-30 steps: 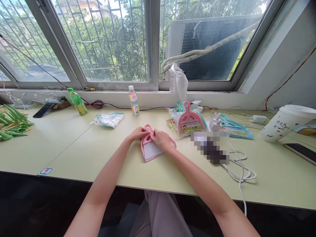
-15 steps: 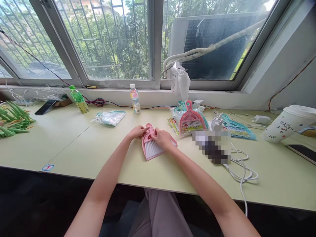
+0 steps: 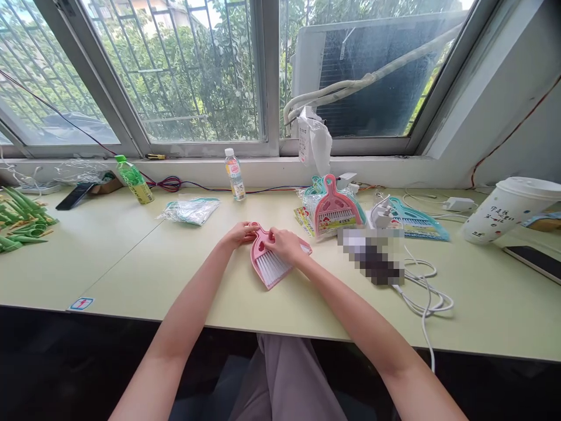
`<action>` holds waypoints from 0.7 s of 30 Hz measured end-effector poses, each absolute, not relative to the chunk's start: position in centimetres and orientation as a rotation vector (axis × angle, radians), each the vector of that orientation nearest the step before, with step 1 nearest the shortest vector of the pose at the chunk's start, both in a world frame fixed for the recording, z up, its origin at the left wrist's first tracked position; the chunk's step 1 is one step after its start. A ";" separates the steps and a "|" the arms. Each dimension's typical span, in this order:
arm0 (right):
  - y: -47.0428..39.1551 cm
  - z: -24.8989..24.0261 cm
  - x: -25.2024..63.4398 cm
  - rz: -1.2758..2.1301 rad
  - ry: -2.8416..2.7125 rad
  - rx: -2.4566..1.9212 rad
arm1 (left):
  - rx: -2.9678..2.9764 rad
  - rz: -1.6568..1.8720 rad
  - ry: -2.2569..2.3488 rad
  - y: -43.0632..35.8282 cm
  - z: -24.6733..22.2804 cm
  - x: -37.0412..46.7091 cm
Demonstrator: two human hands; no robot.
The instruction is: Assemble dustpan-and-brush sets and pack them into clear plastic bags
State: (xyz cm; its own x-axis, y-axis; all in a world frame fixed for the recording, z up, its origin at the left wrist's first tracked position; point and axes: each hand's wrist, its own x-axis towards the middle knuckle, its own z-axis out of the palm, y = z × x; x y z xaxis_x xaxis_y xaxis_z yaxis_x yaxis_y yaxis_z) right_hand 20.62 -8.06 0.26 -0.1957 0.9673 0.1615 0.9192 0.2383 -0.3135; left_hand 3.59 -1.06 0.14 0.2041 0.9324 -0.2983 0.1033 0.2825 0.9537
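Note:
A pink dustpan with a small white-bristled brush (image 3: pixel 272 268) lies on the pale yellow table in front of me, its handle end pointing up and left. My left hand (image 3: pixel 241 234) is closed around the handle end at the upper left. From the right, my right hand (image 3: pixel 284 244) grips the brush near its handle, and its fingers hide part of the pink plastic. White bristles show below the hands. Part of the dustpan's edge sticks out beyond my right wrist.
Packed pink and teal dustpan sets (image 3: pixel 336 210) stand at the back right beside white cables (image 3: pixel 427 280) and a tilted paper cup (image 3: pixel 504 213). Behind are a clear bottle (image 3: pixel 235 175), a green bottle (image 3: pixel 134 180) and a plastic-wrapped packet (image 3: pixel 190 211). Green stalks (image 3: pixel 24 222) lie far left.
The dustpan and brush have turned slightly, with the handle end moving left and the bristles angling more toward the lower right. Both hands have shifted slightly left. The camera view has moved a little.

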 end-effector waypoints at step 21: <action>-8.2 1.0 20.7 0.293 -2.144 -1.756 | 1.016 0.993 1.185 -0.6 -0.3 4.1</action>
State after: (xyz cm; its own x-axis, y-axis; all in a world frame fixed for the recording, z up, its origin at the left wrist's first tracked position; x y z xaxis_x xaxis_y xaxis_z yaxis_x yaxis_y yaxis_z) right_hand 20.74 -8.21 0.98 -0.1682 0.9759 0.1388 0.9030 0.2090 -0.3753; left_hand 4.08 -0.63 -0.30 0.1092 0.9647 -0.2394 -0.0677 0.2475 0.9665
